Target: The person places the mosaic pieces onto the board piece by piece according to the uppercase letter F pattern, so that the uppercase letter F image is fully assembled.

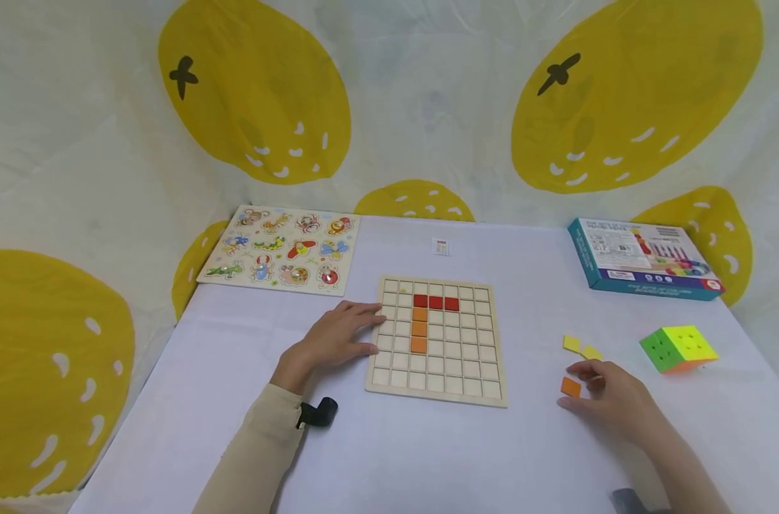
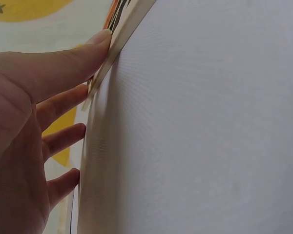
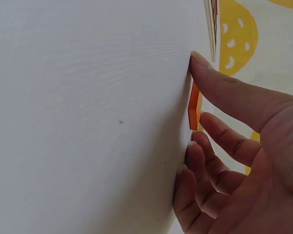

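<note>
My left hand [image 1: 343, 333] rests at the left edge of a square wooden grid board [image 1: 440, 400], its fingertips touching the rim. Three red tiles [image 1: 436, 303] form a row in the board, with three orange tiles [image 1: 419, 329] in a column beneath the leftmost one. To the right of the board, my right hand [image 1: 614, 397] holds a loose orange tile [image 1: 570, 387] between thumb and curled fingers, low at the tabletop. In the right wrist view that tile [image 3: 195, 108] shows between the thumb and index finger. Two yellow tiles [image 1: 572, 343] lie just beyond this hand.
An insect puzzle board [image 1: 280, 250] lies at the back left. A small printed card [image 1: 441, 247] lies behind the grid board. At the back right is a flat teal box [image 1: 646, 258], with a green-and-yellow puzzle cube [image 1: 678, 348] nearer, right of my right hand.
</note>
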Demonstrator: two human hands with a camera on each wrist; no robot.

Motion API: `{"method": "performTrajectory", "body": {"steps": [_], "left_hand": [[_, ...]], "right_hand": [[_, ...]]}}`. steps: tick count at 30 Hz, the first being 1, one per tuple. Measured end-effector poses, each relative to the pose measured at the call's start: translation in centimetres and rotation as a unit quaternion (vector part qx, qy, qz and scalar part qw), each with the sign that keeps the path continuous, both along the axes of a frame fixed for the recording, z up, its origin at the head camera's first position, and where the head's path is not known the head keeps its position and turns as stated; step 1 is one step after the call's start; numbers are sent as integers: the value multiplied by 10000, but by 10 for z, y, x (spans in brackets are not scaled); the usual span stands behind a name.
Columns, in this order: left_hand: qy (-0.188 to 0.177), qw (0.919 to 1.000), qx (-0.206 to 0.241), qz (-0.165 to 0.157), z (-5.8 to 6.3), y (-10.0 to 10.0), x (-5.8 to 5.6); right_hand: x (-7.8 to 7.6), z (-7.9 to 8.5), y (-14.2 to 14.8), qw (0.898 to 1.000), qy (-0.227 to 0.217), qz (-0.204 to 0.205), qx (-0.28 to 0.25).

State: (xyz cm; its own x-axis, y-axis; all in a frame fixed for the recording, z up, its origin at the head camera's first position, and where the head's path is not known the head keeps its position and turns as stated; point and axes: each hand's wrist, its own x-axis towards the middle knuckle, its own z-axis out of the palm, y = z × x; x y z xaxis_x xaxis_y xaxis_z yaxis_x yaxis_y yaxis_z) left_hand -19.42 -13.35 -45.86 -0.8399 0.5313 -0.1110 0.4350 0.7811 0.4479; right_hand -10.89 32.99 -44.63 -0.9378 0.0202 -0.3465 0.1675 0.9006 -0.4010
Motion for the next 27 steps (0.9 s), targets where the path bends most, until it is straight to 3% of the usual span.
{"method": "performTrajectory", "body": {"steps": [17,27], "left_hand": [[-29,10000,-45,31,0,-1,0],[-23,10000,-40,39,-2,-1,-1]], "right_hand": [[-6,3,1,9995,-215,-191,-91],[-10,16,1,9970,-292,-357,-622]]}}
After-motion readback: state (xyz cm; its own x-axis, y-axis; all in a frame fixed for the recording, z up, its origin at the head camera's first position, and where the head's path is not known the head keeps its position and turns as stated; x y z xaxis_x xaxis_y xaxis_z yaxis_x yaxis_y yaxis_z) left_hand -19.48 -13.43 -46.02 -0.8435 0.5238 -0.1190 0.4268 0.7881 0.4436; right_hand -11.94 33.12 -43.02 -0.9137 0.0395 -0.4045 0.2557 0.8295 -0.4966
